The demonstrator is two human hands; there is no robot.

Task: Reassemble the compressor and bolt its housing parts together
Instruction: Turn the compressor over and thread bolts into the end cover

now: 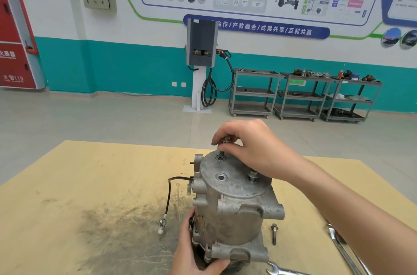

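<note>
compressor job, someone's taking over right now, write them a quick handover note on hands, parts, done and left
Right hand: pinches a bolt standing in a far hole of the top cover.
Left hand: grips the compressor low down, steadying it upright on the table.
Done: a second bolt sits in the right-hand hole, raised.
Left: two cover holes are open; one loose bolt lies right of the body, wrenches near it. Insert the rest and tighten all.
</note>
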